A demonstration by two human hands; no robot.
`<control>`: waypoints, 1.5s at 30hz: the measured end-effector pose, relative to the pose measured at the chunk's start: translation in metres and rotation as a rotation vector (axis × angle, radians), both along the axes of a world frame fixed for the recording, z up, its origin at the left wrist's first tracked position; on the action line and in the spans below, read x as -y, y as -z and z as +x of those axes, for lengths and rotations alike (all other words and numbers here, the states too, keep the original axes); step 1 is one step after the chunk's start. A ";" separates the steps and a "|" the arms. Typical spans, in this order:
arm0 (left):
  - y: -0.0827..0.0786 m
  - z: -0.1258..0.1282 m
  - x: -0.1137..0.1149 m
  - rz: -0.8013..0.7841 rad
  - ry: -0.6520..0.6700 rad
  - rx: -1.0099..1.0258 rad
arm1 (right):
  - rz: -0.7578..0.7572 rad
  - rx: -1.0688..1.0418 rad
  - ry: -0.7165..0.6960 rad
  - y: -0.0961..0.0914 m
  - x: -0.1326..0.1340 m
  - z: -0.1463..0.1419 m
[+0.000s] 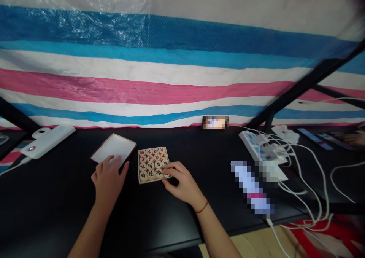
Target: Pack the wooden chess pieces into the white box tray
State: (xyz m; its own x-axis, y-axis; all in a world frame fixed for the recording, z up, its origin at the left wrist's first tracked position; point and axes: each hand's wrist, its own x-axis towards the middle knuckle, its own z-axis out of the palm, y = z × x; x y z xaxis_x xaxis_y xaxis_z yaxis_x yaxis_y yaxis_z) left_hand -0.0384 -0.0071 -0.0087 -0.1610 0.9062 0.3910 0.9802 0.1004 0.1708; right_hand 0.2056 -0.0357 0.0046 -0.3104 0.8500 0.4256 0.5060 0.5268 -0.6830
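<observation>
A small square box filled with several round wooden chess pieces marked in red and black sits on the black table. Its lid lies upside down just to the left, white inside. My left hand rests with fingers spread, fingertips touching the lid's near edge. My right hand is at the box's near right corner, fingers curled against the box edge and the pieces there. A red string circles my right wrist.
A white power bank with a cable lies at the far left. A power strip with several white chargers and cables sprawls at the right. A striped tarp hangs behind the table. Black frame bars slant at the right.
</observation>
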 end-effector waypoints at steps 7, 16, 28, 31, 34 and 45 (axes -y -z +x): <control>-0.022 -0.006 0.003 0.121 0.060 0.158 | 0.057 -0.108 0.133 -0.008 0.000 -0.002; -0.058 0.026 0.062 -0.209 0.307 1.354 | -0.315 -0.617 0.183 -0.007 0.015 -0.034; -0.024 0.035 0.018 -0.416 0.149 0.505 | -0.377 0.012 0.504 -0.005 -0.018 -0.025; -0.020 0.037 0.021 -0.396 0.180 0.335 | -0.328 0.192 0.531 -0.003 -0.019 -0.024; -0.014 0.039 0.026 -0.270 0.168 0.174 | -0.259 0.379 0.548 0.000 -0.015 -0.023; 0.006 0.041 -0.013 -0.125 0.278 0.083 | -0.098 0.498 0.524 0.016 -0.038 -0.030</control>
